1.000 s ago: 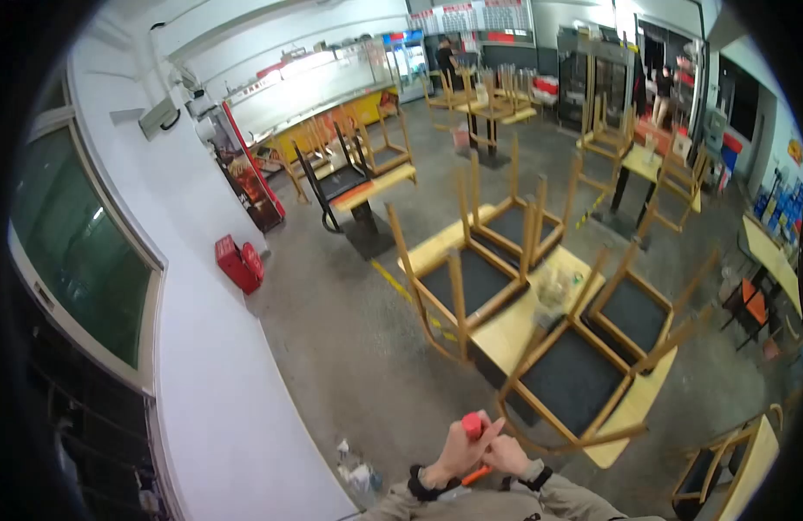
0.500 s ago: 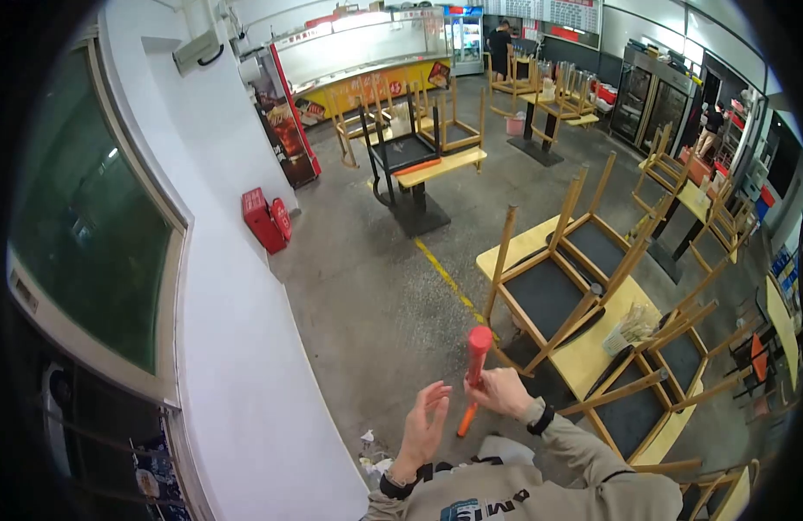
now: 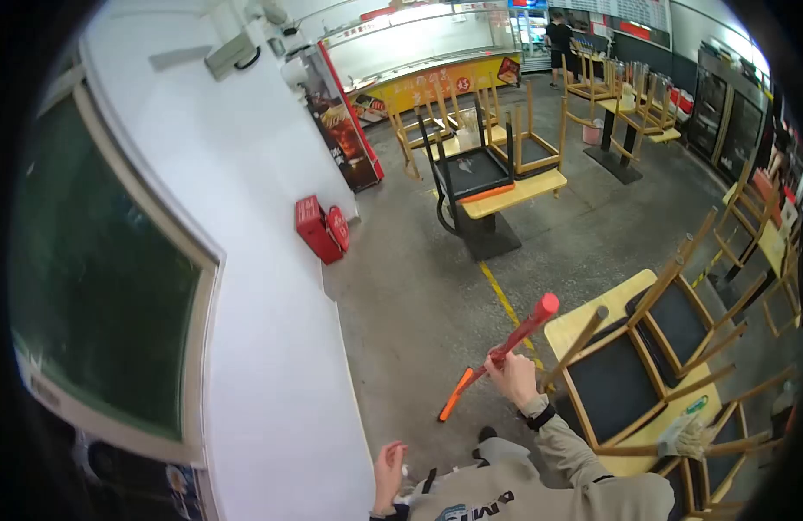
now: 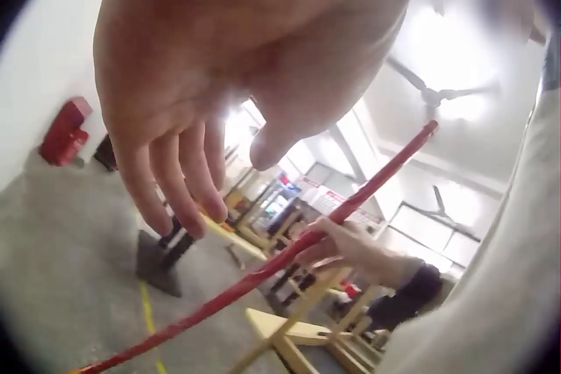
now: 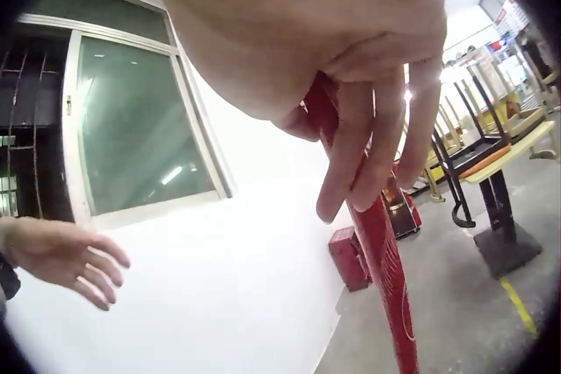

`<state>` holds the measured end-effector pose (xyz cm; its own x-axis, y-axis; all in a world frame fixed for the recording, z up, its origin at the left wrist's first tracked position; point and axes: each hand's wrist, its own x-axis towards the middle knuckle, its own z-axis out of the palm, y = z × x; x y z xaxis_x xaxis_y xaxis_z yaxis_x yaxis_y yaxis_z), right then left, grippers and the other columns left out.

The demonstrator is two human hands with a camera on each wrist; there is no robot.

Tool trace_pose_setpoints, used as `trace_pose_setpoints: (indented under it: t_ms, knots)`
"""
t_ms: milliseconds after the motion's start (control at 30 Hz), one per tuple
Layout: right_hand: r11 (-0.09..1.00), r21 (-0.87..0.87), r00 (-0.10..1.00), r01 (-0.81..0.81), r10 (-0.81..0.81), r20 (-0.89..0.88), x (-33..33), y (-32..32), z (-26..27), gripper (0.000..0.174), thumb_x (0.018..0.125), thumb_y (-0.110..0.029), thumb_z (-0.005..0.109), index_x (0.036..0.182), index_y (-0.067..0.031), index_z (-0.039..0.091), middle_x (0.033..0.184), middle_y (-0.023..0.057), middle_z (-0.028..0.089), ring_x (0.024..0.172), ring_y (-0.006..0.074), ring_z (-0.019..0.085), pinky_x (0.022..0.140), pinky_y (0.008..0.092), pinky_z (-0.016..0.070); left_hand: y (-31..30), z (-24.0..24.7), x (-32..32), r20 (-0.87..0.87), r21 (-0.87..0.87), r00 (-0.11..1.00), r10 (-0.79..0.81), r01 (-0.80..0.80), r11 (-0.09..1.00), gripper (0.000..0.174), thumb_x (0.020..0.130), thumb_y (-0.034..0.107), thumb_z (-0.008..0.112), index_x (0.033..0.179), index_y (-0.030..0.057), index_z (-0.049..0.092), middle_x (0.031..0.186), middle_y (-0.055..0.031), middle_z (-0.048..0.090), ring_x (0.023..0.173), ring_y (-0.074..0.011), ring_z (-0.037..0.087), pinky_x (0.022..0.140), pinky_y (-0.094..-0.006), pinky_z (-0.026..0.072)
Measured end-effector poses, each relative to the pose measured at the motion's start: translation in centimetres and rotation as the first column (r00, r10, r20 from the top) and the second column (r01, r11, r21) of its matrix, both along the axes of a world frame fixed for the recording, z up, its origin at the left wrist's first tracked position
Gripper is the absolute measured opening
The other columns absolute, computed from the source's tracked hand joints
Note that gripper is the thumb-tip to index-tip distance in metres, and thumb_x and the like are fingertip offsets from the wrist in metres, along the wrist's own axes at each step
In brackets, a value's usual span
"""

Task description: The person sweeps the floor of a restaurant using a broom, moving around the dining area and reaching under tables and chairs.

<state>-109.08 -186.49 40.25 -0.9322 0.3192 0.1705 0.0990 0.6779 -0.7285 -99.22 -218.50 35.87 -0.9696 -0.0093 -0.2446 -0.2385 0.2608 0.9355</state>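
Note:
In the head view my right hand (image 3: 514, 378) grips a long red pole (image 3: 530, 326), which slants from upper right to lower left. At its lower end is an orange bar-shaped head (image 3: 456, 395) with a dark edge, low over the grey floor. The right wrist view has my right hand (image 5: 324, 49) with its fingers wrapped around the red pole (image 5: 386, 273). My left hand (image 3: 388, 473) is apart from the pole, near the white wall. Seen in the left wrist view, my left hand (image 4: 245, 41) has loosely bent fingers and holds nothing.
To the right, upturned chairs (image 3: 614, 382) sit on a pale wooden table (image 3: 584, 326). Another table (image 3: 527, 193) with upturned chairs stands ahead. A red box (image 3: 318, 228) is by the white wall (image 3: 280, 365). A person (image 3: 558, 43) stands at the back.
My hands were together at the pole, then parted. The left hand dropped down and left; the right hand lifted the pole's upper end, tilting it rightward. The head view has turned left.

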Motion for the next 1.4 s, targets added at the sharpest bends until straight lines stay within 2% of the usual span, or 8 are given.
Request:
trace_pose_setpoints:
  t_ms: [200, 400, 633, 800, 967, 1067, 1167, 1400]
  knots:
    - [0.983, -0.14, 0.979, 0.118, -0.138, -0.15, -11.0, 5.0, 1.4, 0.018, 0.081, -0.025, 0.063, 0.083, -0.0079, 0.059, 0.061, 0.0075, 0.063, 0.056, 0.0265, 0.064, 0.052, 0.0364, 0.0487, 6.4, -0.9, -12.4, 0.087, 0.008, 0.995, -0.052, 0.052, 0.999, 0.029, 0.095, 0.019, 0.05, 0.114, -0.003, 0.05, 0.106, -0.0137, 0.063, 0.097, -0.0177, 0.06, 0.086, -0.0273, 0.046]
    - [0.912, -0.235, 0.913, 0.337, -0.378, -0.156, -18.8, 11.7, 3.1, 0.017, 0.082, -0.025, 0.062, 0.08, -0.0084, 0.059, 0.057, 0.0042, 0.063, 0.052, 0.0206, 0.064, 0.051, 0.0324, 0.0481, 17.4, 1.6, -26.8, 0.032, 0.053, 0.875, -0.482, 0.481, 0.875, 0.031, 0.095, 0.019, 0.051, 0.116, -0.003, 0.051, 0.107, -0.0132, 0.063, 0.1, -0.0166, 0.06, 0.087, -0.0275, 0.0455]
    - [0.656, -0.352, 0.685, 0.667, -0.726, -0.055, -28.9, 21.3, 1.6, 0.017, 0.083, -0.028, 0.061, 0.087, -0.0113, 0.063, 0.057, 0.0038, 0.064, 0.053, 0.0171, 0.065, 0.051, 0.0305, 0.0476, 26.0, -0.8, -46.1, -0.046, 0.11, 0.785, -0.617, 0.618, 0.778, 0.025, 0.095, 0.016, 0.05, 0.112, -0.0028, 0.054, 0.103, -0.0107, 0.063, 0.096, -0.0159, 0.061, 0.085, -0.0271, 0.0468]
    - [0.542, -0.41, 0.534, 0.734, -0.833, -0.144, -34.5, 28.4, 0.9, 0.015, 0.084, -0.024, 0.063, 0.089, -0.0093, 0.063, 0.059, 0.0063, 0.065, 0.057, 0.0159, 0.066, 0.053, 0.0278, 0.0475, 36.4, -0.4, -59.1, -0.095, 0.121, 0.578, -0.81, 0.815, 0.567, 0.025, 0.095, 0.016, 0.05, 0.112, -0.0009, 0.054, 0.1, -0.0096, 0.065, 0.096, -0.0146, 0.06, 0.084, -0.0269, 0.0464]
    - [0.415, -0.531, 0.368, 0.739, -0.909, -0.198, -34.9, 36.7, 3.5, 0.02, 0.09, -0.011, 0.059, 0.104, 0.0031, 0.056, 0.082, 0.0058, 0.063, 0.073, 0.0136, 0.065, 0.067, 0.0251, 0.0485, 48.3, 3.7, -65.8, -0.217, -0.013, 0.344, -0.914, 0.935, 0.355, 0.025, 0.094, 0.015, 0.051, 0.113, -0.0007, 0.053, 0.103, -0.012, 0.064, 0.096, -0.0175, 0.062, 0.083, -0.0286, 0.0477]
    - [0.416, -0.513, 0.309, 0.75, -0.908, -0.284, -35.3, 42.7, 1.7, 0.02, 0.089, -0.008, 0.059, 0.104, 0.0043, 0.055, 0.086, 0.0062, 0.061, 0.075, 0.0142, 0.064, 0.07, 0.0256, 0.0494, 54.9, 0.9, -67.1, -0.12, 0.154, 0.305, -0.945, 0.946, 0.286, 0.027, 0.094, 0.017, 0.051, 0.115, -0.0006, 0.052, 0.106, -0.0104, 0.064, 0.1, -0.015, 0.06, 0.085, -0.0281, 0.0461]
    - [0.257, -0.7, 0.174, 0.667, -0.966, -0.19, -36.6, 49.0, -1.3, 0.019, 0.088, -0.007, 0.06, 0.104, 0.0032, 0.054, 0.086, 0.0061, 0.059, 0.072, 0.0158, 0.063, 0.069, 0.0256, 0.0514, 61.1, -1.9, -68.2, -0.052, 0.154, 0.208, -0.977, 0.968, 0.198, 0.028, 0.095, 0.018, 0.05, 0.116, 0.0009, 0.052, 0.109, -0.0108, 0.062, 0.102, -0.0154, 0.059, 0.084, -0.029, 0.0467]
    - [0.19, -0.697, 0.096, 0.692, -0.98, -0.172, -38.6, 65.2, -3.6, 0.022, 0.09, -0.017, 0.06, 0.104, -0.001, 0.054, 0.083, 0.0042, 0.061, 0.07, 0.0123, 0.063, 0.06, 0.0216, 0.0473, 77.0, -5.3, -74.4, 0.01, 0.104, 0.282, -0.959, 0.954, 0.282, 0.033, 0.092, 0.024, 0.055, 0.116, 0.002, 0.052, 0.105, -0.0134, 0.063, 0.097, -0.0205, 0.062, 0.081, -0.0319, 0.0491]
